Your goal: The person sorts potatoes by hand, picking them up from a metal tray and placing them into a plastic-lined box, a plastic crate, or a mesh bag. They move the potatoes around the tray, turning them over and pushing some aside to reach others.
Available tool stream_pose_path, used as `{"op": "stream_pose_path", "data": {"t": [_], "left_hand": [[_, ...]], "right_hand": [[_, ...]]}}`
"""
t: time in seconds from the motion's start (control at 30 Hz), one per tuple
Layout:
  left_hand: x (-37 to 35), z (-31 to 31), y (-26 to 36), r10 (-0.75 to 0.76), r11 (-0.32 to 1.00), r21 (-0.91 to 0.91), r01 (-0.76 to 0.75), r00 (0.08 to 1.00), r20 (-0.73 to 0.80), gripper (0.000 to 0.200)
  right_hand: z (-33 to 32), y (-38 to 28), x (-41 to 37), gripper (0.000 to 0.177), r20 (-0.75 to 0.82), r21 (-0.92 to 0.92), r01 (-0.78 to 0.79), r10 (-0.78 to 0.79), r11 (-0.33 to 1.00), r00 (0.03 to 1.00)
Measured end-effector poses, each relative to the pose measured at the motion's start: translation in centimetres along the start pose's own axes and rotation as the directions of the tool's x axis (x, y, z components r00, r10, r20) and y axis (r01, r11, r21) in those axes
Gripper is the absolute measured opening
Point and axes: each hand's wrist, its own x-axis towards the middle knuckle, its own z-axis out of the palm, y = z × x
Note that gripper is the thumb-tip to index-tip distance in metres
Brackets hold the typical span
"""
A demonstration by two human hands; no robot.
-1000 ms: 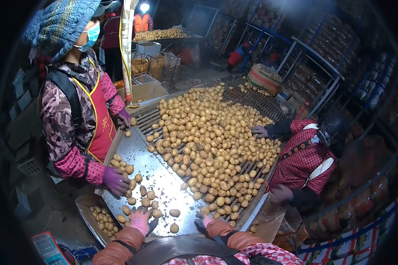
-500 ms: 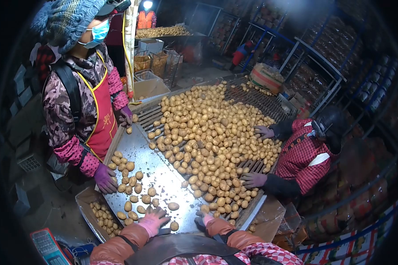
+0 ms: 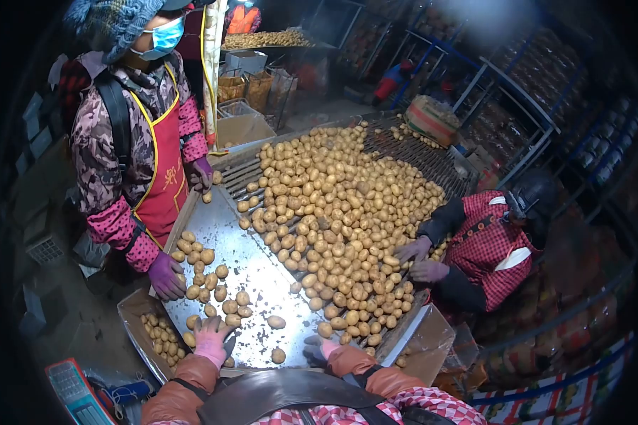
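My left hand [image 3: 214,341], in a pink and grey glove, is on the near left part of the metal sorting tray [image 3: 252,283], fingers spread beside a few potatoes [image 3: 191,321]. One potato shows partly by its wrist. Flat on the tray's near edge, my right hand [image 3: 320,349] has its fingers stretched out and holds nothing. A single potato [image 3: 278,355] lies between my hands, and another potato [image 3: 276,321] sits farther in. Just beyond my right hand begins the big potato pile [image 3: 340,212] on a slatted rack.
A cardboard box of potatoes [image 3: 161,338] stands below the tray's left edge. A co-worker's purple-gloved hand [image 3: 166,276] rests at the left edge. Across the pile, another co-worker's hands [image 3: 422,258] touch potatoes. An open cardboard box [image 3: 429,343] is at the right.
My left hand has moved left across the tray, and potatoes near it have shifted toward the left edge. My right hand has moved slightly left. The right-hand co-worker's hands have come closer together.
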Motion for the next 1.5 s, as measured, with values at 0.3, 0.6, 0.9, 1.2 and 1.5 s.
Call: {"op": "stream_pose_path", "data": {"t": [0.3,0.6,0.9,1.2,1.5], "left_hand": [[-0.6,-0.6,-0.3,-0.119,0.985,0.152,0.082,0.960,0.253,0.050],[3.6,-3.9,-1.9,-0.564,0.821,0.091,0.564,0.825,-0.030,0.036],[21.5,-1.5,-5.3,-0.328,0.945,0.006,0.328,0.945,0.006,0.036],[18.7,-0.4,-4.4,-0.367,0.928,0.117,0.353,0.919,0.140,0.047],[11.5,-0.6,-0.9,-0.126,0.991,0.031,0.131,0.984,-0.126,0.029]], "right_hand": [[3.3,-3.4,3.6,0.052,0.458,-0.081,0.692,-0.590,0.718,0.665],[-6.4,-0.6,3.7,0.075,-0.535,-0.541,0.172,-0.495,0.823,0.685],[-1.3,-8.0,0.3,0.061,-0.325,-0.573,0.211,-0.457,0.792,0.828],[-3.5,-3.9,3.9,0.048,-0.387,-0.409,0.520,-0.659,0.749,0.645],[-21.5,-9.9,6.2,0.063,-0.724,-0.477,0.101,-0.455,0.873,0.518]]}}
